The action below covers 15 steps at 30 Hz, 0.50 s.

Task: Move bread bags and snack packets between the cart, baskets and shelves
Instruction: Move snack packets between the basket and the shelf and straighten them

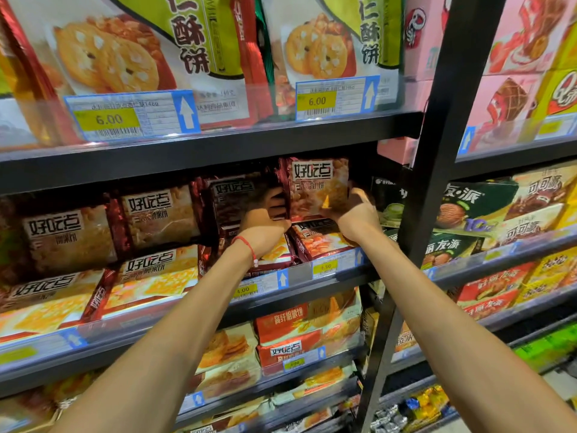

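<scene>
- Head view, left: rows of dark red foil biscuit packets (162, 214) stand and lie on the middle black metal shelf (312, 285), well left of both hands and untouched.
- Left hand (265, 226), with a red string bracelet (246, 245) at the wrist, curls its fingers (276, 201) around the left edge of the held packet, gripping it.
- Centre: the held dark red snack packet with orange biscuit print (318, 189) stands upright between the two hands, long axis vertical, its top close under the upper shelf, its base just above a flat packet of the same kind (321, 239).
- Right hand (356, 214) clasps the packet's right edge and lower corner, thumb side facing the camera; fingertips are hidden behind the foil.
- Both hands lie about equally near; judged from this, the coming move runs straight along the shelf depth, either seating the packet or drawing it out.
- Right: a black steel upright post (437, 182) stands just beside the right forearm.
</scene>
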### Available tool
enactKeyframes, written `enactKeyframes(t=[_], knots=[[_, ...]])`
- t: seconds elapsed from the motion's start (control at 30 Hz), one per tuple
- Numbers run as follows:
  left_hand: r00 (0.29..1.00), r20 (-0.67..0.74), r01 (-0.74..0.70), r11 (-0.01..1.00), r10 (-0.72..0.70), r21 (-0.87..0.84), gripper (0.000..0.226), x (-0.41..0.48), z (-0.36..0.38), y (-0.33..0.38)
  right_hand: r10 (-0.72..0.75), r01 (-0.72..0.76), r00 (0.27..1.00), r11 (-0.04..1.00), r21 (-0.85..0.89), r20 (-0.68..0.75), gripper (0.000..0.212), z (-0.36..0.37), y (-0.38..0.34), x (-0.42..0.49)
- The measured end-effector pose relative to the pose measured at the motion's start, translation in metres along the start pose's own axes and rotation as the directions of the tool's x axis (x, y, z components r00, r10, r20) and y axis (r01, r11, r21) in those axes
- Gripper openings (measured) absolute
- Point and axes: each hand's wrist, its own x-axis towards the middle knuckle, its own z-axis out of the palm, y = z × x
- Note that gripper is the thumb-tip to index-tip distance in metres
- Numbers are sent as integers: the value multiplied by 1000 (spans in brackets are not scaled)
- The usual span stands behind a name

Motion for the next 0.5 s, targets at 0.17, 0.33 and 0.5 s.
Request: enactKeyframes(t=[0.17,0.33,0.5], knots=[[999,-41,30,996,-26,79,27,1,6,0,-1,1,1000,1000,-3,-2,55,4,2,4],[995,-92,-41,999,41,-7,14,2,9,-2,16,-16,1000,1000,-7,20,59,2,5,7],[999,-32,3,996,-1,85,19,3,7,2,39,-36,997,998,-49,65,46,6,6,11]])
